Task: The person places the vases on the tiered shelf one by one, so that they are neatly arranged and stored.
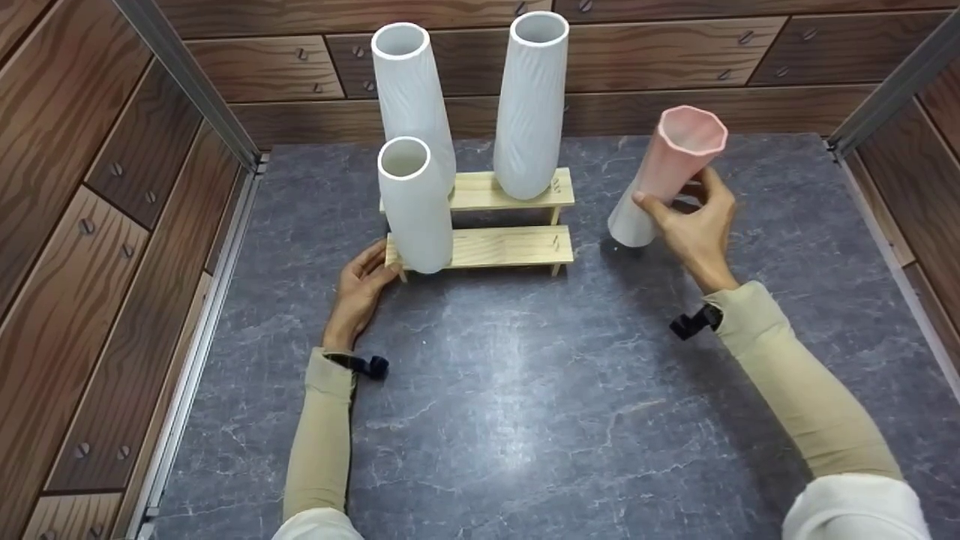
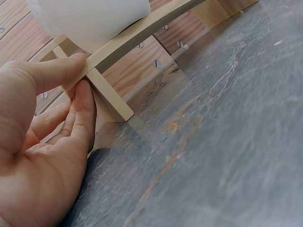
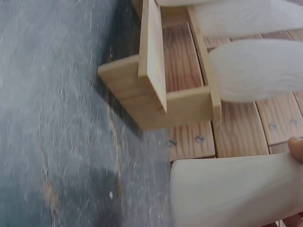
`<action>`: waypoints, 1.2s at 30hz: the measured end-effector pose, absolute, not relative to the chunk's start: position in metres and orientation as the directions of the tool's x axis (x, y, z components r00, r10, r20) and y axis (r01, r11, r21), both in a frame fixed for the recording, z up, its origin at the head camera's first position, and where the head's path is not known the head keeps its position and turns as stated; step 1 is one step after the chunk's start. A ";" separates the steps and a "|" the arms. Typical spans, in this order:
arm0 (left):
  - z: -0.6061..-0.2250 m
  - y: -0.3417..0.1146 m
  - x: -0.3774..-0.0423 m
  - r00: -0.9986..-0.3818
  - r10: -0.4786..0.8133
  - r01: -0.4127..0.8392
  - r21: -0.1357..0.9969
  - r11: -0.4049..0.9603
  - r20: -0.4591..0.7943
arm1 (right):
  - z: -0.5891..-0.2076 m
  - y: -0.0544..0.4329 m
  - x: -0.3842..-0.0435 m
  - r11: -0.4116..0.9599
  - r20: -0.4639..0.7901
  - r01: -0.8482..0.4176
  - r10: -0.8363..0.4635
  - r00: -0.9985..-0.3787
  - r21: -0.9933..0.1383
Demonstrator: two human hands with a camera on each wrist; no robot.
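A two-step wooden stand bears three white vases. One vase stands at the left of the lower step; a taller vase and another tall vase stand on the upper step. My left hand pinches the lower step's left end, thumb on top and fingers beneath, as the left wrist view shows. To the right of the stand, my right hand grips a pink-and-white flared vase round its middle. This vase leans to the right, its base seemingly just off the table.
The grey marbled table stretches in front of the stand. Wood-patterned panels enclose the back and sides, with a metal rail along the left edge. A dark wrist camera sticks out from the right cuff.
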State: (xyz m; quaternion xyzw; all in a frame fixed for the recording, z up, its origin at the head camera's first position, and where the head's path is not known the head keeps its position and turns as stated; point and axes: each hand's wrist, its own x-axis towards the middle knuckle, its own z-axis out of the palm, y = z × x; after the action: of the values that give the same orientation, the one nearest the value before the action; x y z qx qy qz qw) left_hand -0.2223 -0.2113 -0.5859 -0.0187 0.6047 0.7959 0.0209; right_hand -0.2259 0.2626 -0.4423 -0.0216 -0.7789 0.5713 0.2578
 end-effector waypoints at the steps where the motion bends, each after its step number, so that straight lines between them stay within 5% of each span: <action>1: -0.586 -0.211 -0.222 -0.998 0.010 -0.057 0.962 -0.266 -0.056 | -0.444 0.262 -0.227 0.341 0.378 -0.267 0.320 -0.868 -0.901; 36: -0.586 -0.210 -0.224 -0.998 0.005 -0.062 0.960 -0.274 -0.063 | -0.455 0.170 -0.224 0.227 0.436 -0.411 0.072 -0.897 -0.883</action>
State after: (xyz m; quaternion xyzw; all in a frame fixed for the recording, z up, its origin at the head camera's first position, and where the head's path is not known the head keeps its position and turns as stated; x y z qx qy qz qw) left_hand -0.2239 -0.2105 -0.5864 -0.0237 0.6021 0.7978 0.0209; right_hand -0.2241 0.1703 -0.4547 0.1118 -0.7581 0.6114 0.1974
